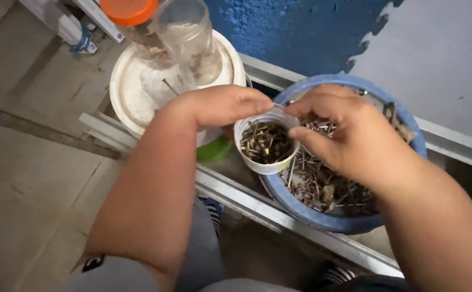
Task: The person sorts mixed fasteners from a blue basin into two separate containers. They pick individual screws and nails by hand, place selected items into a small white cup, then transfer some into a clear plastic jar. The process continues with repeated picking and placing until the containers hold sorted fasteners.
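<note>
My left hand (222, 105) grips the rim of a small white cup (264, 164) filled with screws and nails, holding it above the edge of a blue bowl (322, 219). The bowl holds a heap of mixed nails and screws (322, 186). My right hand (349, 135) hovers over the bowl beside the cup, thumb and forefinger pinched together at the cup's rim; whether a small nail sits between them I cannot tell.
A white round lid (130, 92) lies at the back left with a clear plastic jar (190, 40) and an orange-capped jar (130, 13) on it. Metal rails (257, 203) run under the bowl. A blue and grey wall (355, 32) stands behind. A concrete floor (25, 162) lies at the left.
</note>
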